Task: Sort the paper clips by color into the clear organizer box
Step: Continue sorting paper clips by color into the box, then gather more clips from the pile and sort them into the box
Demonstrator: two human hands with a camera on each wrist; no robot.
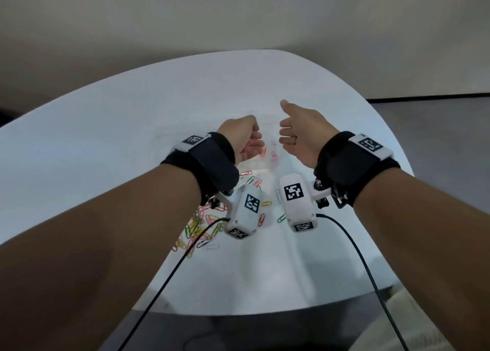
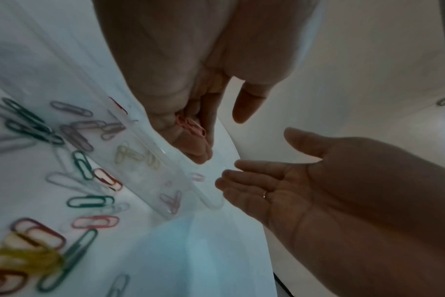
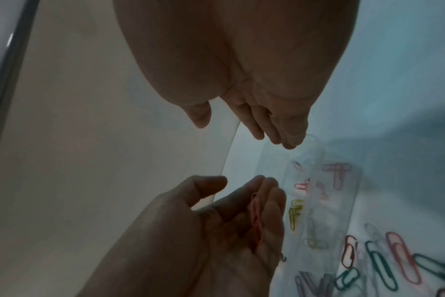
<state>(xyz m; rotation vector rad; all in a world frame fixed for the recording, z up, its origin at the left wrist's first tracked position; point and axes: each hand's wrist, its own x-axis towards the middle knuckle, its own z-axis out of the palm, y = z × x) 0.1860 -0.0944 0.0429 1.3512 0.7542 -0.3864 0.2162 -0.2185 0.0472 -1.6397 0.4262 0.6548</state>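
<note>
Left hand (image 2: pixel 181 112) cups a few pink clips (image 2: pixel 191 126) in curled fingers above the box (image 2: pixel 165 170) on the desk (image 1: pixel 132 138), right hand (image 1: pixel 302 130) spread, clips lengthwise along fingers.

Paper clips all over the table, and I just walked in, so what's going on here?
A person is sorting paper clips by color into a clear organizer box on a white table. The left hand holds a few pink clips in its curled fingers above the box. The right hand hovers open beside it, holding nothing. A few clips already lie in the box's compartments; a mixed pile of loose clips waits on the table nearer the person.
</note>
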